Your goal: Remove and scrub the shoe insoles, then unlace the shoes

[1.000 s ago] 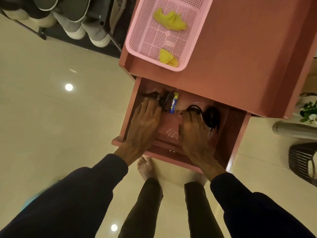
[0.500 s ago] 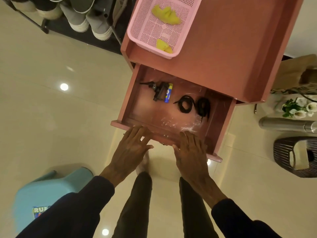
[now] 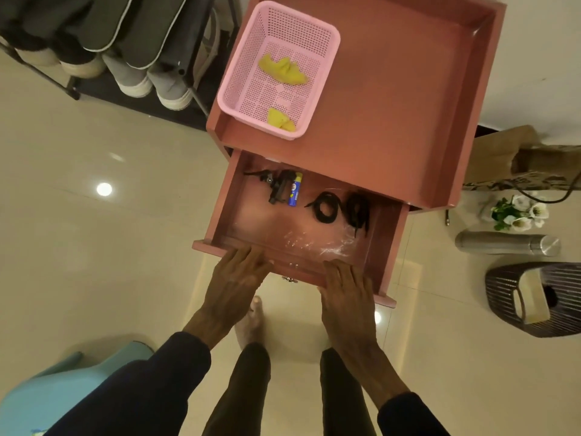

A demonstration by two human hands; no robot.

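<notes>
The pink counter (image 3: 393,105) has its drawer (image 3: 227,196) pulled out. The shoes (image 3: 132,78) sit on a rack to its left. A pink basket (image 3: 328,73) on top holds two yellow pieces (image 3: 283,70). The drawer holds two coiled black laces (image 3: 358,209), crumpled clear plastic (image 3: 333,247), a black clip-like item (image 3: 279,187) and a blue tube (image 3: 295,189). The left hand (image 3: 235,284) and right hand (image 3: 349,294) lie flat, fingers straight, on the drawer's front edge.

home | shoe rack (image 3: 103,55) | pink cabinet (image 3: 393,105) | tiled floor (image 3: 94,247)

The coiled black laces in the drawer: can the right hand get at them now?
Probably yes: the drawer stands open, nothing covers the laces, and the right hand rests on its front edge, close by.
</notes>
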